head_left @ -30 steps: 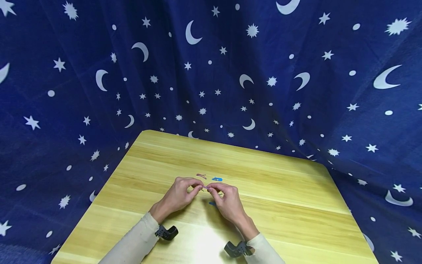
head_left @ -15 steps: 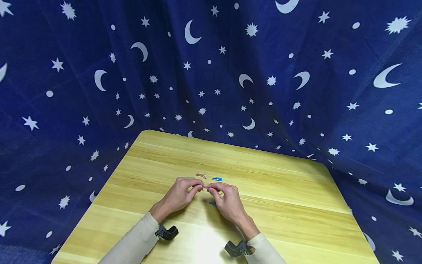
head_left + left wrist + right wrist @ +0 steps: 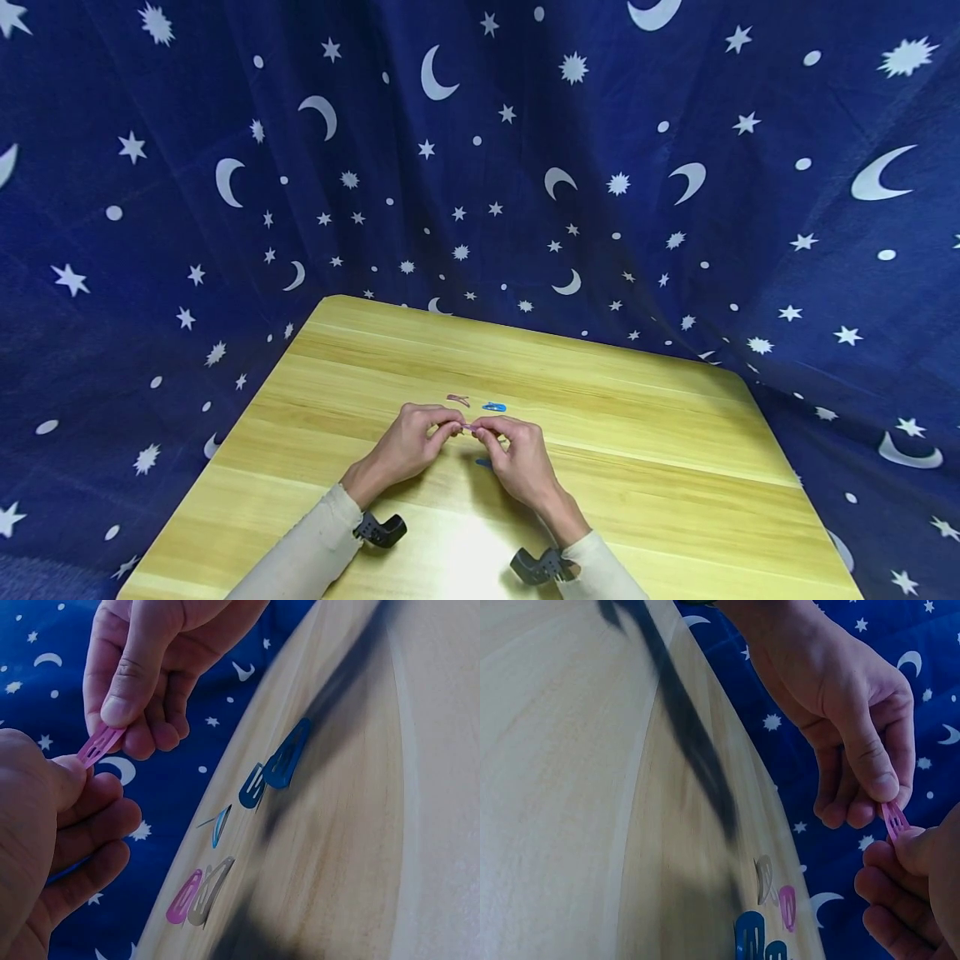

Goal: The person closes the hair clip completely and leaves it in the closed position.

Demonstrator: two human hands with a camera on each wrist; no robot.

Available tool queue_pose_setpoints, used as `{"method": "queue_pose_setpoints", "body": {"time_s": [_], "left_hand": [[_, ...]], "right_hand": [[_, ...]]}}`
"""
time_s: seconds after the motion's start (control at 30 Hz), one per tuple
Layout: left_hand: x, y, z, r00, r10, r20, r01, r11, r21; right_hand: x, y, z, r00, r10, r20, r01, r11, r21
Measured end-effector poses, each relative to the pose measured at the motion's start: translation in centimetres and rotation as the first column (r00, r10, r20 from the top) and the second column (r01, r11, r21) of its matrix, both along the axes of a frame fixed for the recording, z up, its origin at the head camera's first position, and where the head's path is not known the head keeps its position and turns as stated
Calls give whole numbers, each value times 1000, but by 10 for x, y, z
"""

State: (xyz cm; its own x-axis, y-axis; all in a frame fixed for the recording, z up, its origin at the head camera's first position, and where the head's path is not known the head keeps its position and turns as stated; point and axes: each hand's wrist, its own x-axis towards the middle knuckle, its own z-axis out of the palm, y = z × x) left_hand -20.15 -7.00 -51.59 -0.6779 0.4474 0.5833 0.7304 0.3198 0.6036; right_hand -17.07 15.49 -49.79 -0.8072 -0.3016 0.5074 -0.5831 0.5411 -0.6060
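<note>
Between both hands, above the table, is a small pink snap hair clip (image 3: 100, 745). My left hand (image 3: 411, 437) pinches one end of it between thumb and forefinger. The other end is pinched by the thumb and forefinger of my right hand (image 3: 523, 458). Fingertips cover both ends, so whether the clip is snapped flat or bent open I cannot tell. On the table below lie more snap clips: two dark blue ones (image 3: 288, 754), a light blue one (image 3: 220, 826) with its parts spread, a pink one (image 3: 184, 896) and a grey-beige one (image 3: 211, 891) side by side.
The light wood table (image 3: 360, 358) carries the loose clips near its middle, close to the hands. A dark blue curtain (image 3: 510, 167) with moons and stars hangs behind and beside it. Black wrist mounts (image 3: 381, 529) sit at both cuffs.
</note>
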Motion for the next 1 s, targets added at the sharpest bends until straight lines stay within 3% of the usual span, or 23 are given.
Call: {"method": "queue_pose_setpoints", "body": {"time_s": [1.0], "left_hand": [[1,-1,-2,1000,5,-10,-5,1000,11]], "right_hand": [[-1,0,-5,998,15,-57,-15,1000,-3]]}}
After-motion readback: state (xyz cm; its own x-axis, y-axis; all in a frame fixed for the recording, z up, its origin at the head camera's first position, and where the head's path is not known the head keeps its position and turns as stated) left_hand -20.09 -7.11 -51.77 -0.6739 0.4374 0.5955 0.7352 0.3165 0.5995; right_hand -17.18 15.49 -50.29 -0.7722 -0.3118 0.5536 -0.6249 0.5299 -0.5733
